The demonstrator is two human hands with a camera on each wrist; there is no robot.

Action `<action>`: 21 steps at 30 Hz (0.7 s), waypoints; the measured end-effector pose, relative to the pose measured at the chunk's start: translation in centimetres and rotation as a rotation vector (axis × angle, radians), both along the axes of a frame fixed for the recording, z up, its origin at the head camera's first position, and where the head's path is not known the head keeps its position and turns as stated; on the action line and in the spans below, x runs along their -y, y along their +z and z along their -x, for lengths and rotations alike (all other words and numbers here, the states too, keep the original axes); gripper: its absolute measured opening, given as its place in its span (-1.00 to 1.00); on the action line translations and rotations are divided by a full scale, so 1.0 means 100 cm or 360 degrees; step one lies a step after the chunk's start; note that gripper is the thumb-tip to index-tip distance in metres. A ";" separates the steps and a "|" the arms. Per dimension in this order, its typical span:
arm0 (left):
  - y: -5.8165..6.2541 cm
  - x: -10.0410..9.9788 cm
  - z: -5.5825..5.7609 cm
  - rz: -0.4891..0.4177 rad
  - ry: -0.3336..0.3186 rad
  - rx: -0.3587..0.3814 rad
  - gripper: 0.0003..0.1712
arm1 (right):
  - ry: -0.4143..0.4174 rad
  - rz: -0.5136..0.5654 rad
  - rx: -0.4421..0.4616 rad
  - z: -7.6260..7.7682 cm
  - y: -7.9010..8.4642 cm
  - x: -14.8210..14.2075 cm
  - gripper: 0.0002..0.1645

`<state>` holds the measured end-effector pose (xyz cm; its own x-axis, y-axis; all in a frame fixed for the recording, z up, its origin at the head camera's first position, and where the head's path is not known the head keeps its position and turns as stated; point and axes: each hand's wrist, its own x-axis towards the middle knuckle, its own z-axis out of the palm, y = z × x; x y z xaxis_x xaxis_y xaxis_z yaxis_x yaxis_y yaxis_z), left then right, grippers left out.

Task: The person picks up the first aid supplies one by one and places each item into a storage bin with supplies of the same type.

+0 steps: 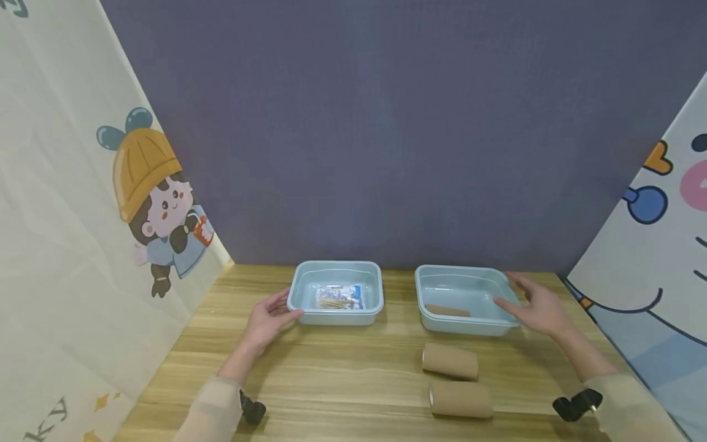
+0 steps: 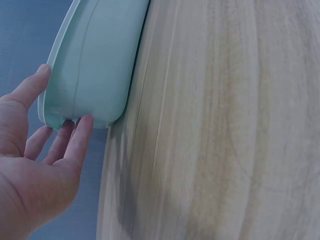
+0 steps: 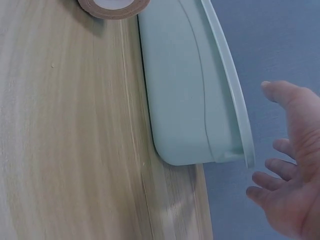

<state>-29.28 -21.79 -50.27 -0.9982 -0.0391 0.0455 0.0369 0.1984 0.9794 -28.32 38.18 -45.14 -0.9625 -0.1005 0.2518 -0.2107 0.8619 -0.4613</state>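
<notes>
A pale blue plastic bin [image 1: 334,317] stands left of centre, holding a clear packet [image 1: 331,296] and a small bundle of thin wooden sticks [image 1: 334,304]. My left hand [image 1: 266,320] grips its near left corner, thumb at the rim and fingertips against the end wall; the left wrist view shows those fingers [image 2: 77,142] just below the lip. A second pale blue bin [image 1: 464,326] to the right contains a flat brown piece [image 1: 446,310]. Beside its right end is my right hand [image 1: 538,307], fingers spread; in the right wrist view a gap separates the fingertips from the bin [image 3: 185,100].
Two brown rolls, a farther one [image 1: 450,360] and a nearer one [image 1: 461,399], lie on the wood-grain table [image 1: 331,380] in front of the right bin. Behind the bins rises a dark grey-blue panel [image 1: 364,135]. Printed cartoon sheets flank the table.
</notes>
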 end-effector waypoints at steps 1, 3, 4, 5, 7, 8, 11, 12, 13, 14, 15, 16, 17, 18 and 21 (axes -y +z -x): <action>0.000 0.000 0.000 -0.0001 -0.0002 -0.0001 -0.12 | 0.0001 0.0003 0.0008 0.000 0.000 0.000 0.00; 0.000 0.000 0.001 0.0008 -0.0006 -0.0004 -0.12 | 0.0006 0.0013 0.0020 -0.002 0.000 0.000 0.00; 0.000 0.000 0.001 0.0010 -0.0005 -0.0006 -0.12 | 0.0010 0.0024 0.0031 -0.003 0.000 0.000 0.01; 0.000 0.000 0.001 0.0015 -0.0006 -0.0007 -0.12 | 0.0015 0.0031 0.0040 -0.003 0.000 0.000 0.02; 0.000 0.000 0.001 0.0024 -0.0004 -0.0010 -0.12 | 0.0020 0.0039 0.0063 -0.005 0.000 0.000 0.04; 0.000 0.000 0.001 0.0028 -0.0001 -0.0010 -0.12 | 0.0023 0.0040 0.0074 -0.006 -0.001 0.000 0.05; 0.000 0.000 0.002 0.0037 0.0000 -0.0011 -0.12 | 0.0023 0.0028 0.0098 -0.008 -0.003 -0.001 0.07; 0.000 0.000 0.002 0.0037 0.0000 -0.0011 -0.12 | 0.0024 0.0018 0.0104 -0.008 -0.004 -0.001 0.07; 0.000 0.000 0.002 0.0036 -0.0001 -0.0010 -0.12 | 0.0026 0.0008 0.0105 -0.009 -0.005 -0.001 0.07; 0.000 0.000 0.003 0.0033 -0.0003 -0.0008 -0.12 | 0.0031 0.0006 0.0107 -0.009 -0.006 -0.001 0.07; 0.000 0.000 0.003 0.0033 -0.0007 -0.0007 -0.12 | 0.0032 0.0003 0.0107 -0.010 -0.006 -0.002 0.08; -0.001 0.000 0.003 0.0033 -0.0011 -0.0006 -0.12 | 0.0040 0.0006 0.0105 -0.010 -0.007 -0.002 0.08; -0.001 0.000 0.003 0.0033 -0.0014 -0.0006 -0.12 | 0.0048 0.0008 0.0104 -0.011 -0.008 -0.002 0.09; -0.001 0.000 0.004 0.0031 -0.0013 -0.0005 -0.12 | 0.0056 0.0014 0.0106 -0.011 -0.008 -0.002 0.10; 0.000 0.001 0.004 0.0036 -0.0020 -0.0002 -0.11 | 0.0073 0.0031 0.0111 -0.011 -0.010 -0.003 0.12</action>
